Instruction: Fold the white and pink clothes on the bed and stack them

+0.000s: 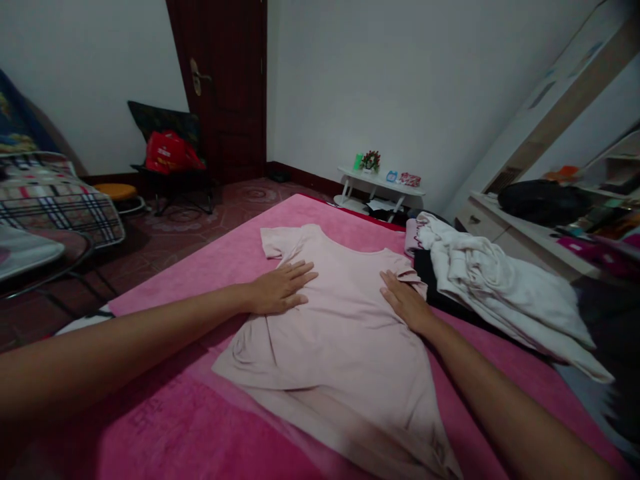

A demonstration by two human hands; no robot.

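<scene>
A pale pink T-shirt (340, 333) lies spread flat on a pink bed cover (165, 413), neckline toward the far end. My left hand (281, 288) rests flat on the shirt's left chest area, fingers stretched out. My right hand (406, 300) lies flat on the shirt near its right sleeve, fingers together and extended. Neither hand grips the fabric.
A heap of white and dark clothes (495, 287) sits at the bed's right side. Beyond the bed stand a low white shelf (383, 187), a dark door (225, 87) and a chair with a red bag (167, 157). A plaid blanket (50, 197) lies at left, a desk (540, 233) at right.
</scene>
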